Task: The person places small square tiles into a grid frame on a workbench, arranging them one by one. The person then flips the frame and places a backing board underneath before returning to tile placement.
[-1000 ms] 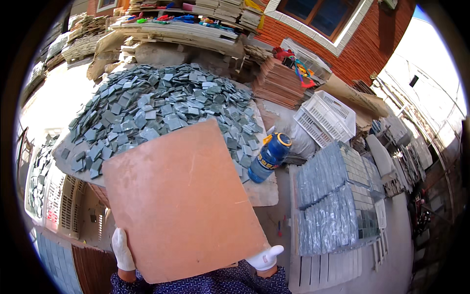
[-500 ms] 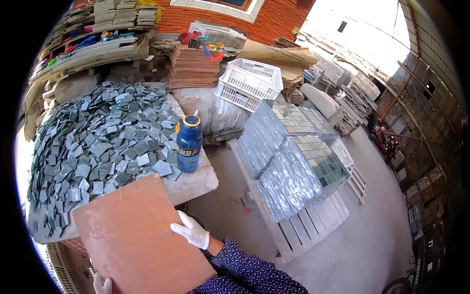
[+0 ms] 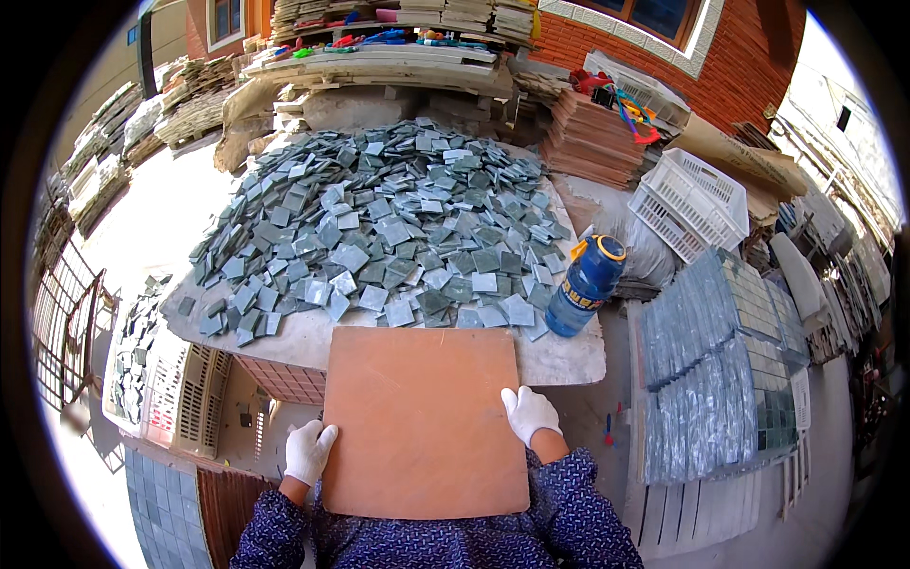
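Observation:
A square reddish-brown board (image 3: 425,427) lies before my body, its far edge reaching the near edge of the stone-like worktable (image 3: 569,365). My left hand (image 3: 309,450), in a white glove, is closed on the board's left edge. On its right edge my right hand (image 3: 531,415), gloved as well, grips it with the fingers mostly hidden underneath. Past the board, a big heap of small grey-green stone tiles (image 3: 379,228) covers the tabletop. A blue water bottle (image 3: 586,286) with a yellow ring stands on the table's right side.
Plastic-wrapped stacks of tiles (image 3: 701,370) sit on a pallet (image 3: 697,512) at right. White crates (image 3: 690,204) and a pile of brown boards (image 3: 595,140) stand behind. At left is a crate of tiles (image 3: 180,394), with a tile-faced stack (image 3: 166,507) nearer me.
My view has swung left. The board, tilted and to the left before, is now squared up in front of me, and my left hand shows fully on its edge.

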Demonstrator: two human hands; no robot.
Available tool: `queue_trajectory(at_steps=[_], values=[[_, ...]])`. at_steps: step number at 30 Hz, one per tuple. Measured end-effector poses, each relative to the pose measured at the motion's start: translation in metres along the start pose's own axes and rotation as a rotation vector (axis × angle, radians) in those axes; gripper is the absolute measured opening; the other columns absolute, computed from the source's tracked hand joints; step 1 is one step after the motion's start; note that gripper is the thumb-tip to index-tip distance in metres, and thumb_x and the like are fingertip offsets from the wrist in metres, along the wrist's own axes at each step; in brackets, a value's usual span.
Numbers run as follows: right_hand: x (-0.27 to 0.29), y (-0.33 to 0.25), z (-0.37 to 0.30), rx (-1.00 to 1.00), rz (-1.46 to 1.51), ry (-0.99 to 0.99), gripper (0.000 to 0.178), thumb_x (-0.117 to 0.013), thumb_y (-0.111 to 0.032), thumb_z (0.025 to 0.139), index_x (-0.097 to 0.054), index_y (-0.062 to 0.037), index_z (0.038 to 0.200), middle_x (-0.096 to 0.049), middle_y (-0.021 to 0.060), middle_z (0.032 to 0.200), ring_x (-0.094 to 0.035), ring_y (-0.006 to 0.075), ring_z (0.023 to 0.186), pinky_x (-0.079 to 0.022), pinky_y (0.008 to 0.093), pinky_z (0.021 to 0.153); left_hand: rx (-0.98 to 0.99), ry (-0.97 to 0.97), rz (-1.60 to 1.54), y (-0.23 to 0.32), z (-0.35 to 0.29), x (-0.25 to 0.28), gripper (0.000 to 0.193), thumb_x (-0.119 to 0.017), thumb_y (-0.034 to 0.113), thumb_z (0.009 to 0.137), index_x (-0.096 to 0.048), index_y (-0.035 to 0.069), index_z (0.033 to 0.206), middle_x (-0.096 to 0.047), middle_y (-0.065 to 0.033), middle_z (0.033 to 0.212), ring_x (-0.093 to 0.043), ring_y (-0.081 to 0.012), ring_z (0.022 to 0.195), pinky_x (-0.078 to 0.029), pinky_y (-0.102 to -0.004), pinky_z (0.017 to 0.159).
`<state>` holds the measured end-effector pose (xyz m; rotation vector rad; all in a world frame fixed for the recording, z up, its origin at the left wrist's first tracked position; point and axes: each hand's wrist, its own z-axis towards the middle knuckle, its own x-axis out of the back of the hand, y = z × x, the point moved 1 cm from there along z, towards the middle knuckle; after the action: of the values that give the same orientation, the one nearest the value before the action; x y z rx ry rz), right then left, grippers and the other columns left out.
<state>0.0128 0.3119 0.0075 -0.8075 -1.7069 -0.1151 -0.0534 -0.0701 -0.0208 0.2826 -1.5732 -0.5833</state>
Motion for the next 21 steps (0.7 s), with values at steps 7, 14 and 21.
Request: queue_trajectory(at_steps=[7, 14, 21], values=[[0.001, 0.003, 0.013, 0.055, -0.096, 0.071, 0.049, -0.045, -0.053, 0.093, -0.059, -0.0054, 0.094, -0.066, 0.025, 0.088, -0.064, 0.042, 0.085, -0.05, 0.0516, 0.076, 0.023, 0.072, -0.178, 0.003, 0.024, -0.002, 0.033, -0.068, 0.035, 0.082, -0.064, 0.003, 0.082, -0.064, -0.0157, 0.069, -0.065, -0.03, 0.066, -0.051, -0.0373, 0.062], [-0.044, 0.029, -0.026, 0.216, 0.526, 0.193, 0.035, -0.059, -0.029, 0.087, -0.057, 0.0004, 0.106, -0.066, 0.0225, 0.09, -0.064, 0.0394, 0.078, -0.05, 0.0441, 0.069, 0.035, -0.019, -0.641, -0.016, 0.029, -0.026, 0.033, -0.055, 0.016, 0.093, -0.058, -0.006, 0.116, -0.067, -0.0148, 0.102, -0.061, -0.0158, 0.096, -0.047, -0.0291, 0.086], [-0.063, 0.041, 0.001, 0.088, 1.042, -0.023, 0.033, -0.058, -0.023, 0.09, -0.054, 0.002, 0.111, -0.065, 0.0153, 0.098, -0.063, 0.023, 0.086, -0.051, 0.0374, 0.071, 0.052, -0.08, -1.099, -0.002, 0.038, -0.034, 0.037, -0.051, 0.019, 0.096, -0.055, -0.006, 0.123, -0.066, -0.0088, 0.108, -0.062, -0.0165, 0.091, -0.048, -0.0288, 0.084]])
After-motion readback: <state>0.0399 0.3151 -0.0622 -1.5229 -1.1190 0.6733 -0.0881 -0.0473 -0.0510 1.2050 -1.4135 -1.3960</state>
